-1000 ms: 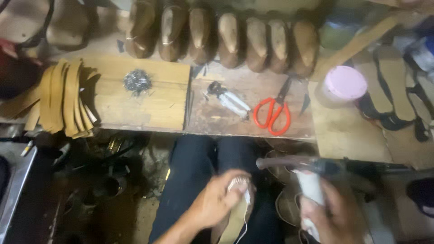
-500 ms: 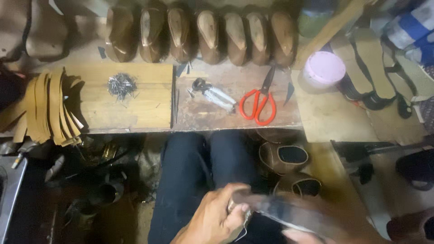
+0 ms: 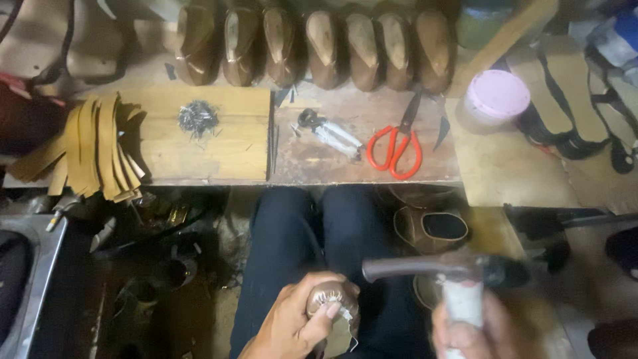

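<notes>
Head view: left hand [image 3: 292,326] is wrapped tight round the shoe toe [image 3: 330,300] on the lap. Right hand [image 3: 468,329] grips the hammer [image 3: 442,271] w/ its head just beside. Best: small taps, thumb clear.

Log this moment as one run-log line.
left hand: grips shoe on last | right hand: holds hammer | bench: scissors, nails

- I'm in a shoemaker's workshop: beyond my fingers [image 3: 330,310], a worn wooden bench [image 3: 359,156] carries a row of shoe lasts [image 3: 312,46].
- Farther out lie red scissors [image 3: 397,147], pincers [image 3: 330,135] and tacks [image 3: 197,119].
- Leather strips [image 3: 93,149] hang far left.
</notes>
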